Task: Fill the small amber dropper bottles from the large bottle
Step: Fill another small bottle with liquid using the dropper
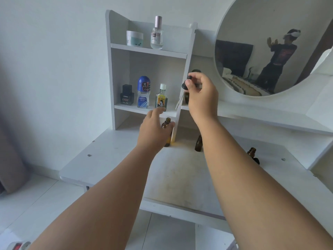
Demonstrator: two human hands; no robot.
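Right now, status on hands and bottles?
Left hand grips uncapped amber bottle on desk. Right hand pinches black dropper caps, raised. Two more amber bottles by right forearm.

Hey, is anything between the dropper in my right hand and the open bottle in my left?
Nothing visible. The dropper in the right hand hangs above the bottle in the left hand; the shelf's upright panel stands just beside.

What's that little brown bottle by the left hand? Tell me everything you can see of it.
The bottle is small and made of amber-brown glass, with a narrow neck that is open, no cap on. It stands upright on the white table, close to the foot of the shelf unit. The left hand holds it, thumb round its side, hiding much of its body. How full it is cannot be told.
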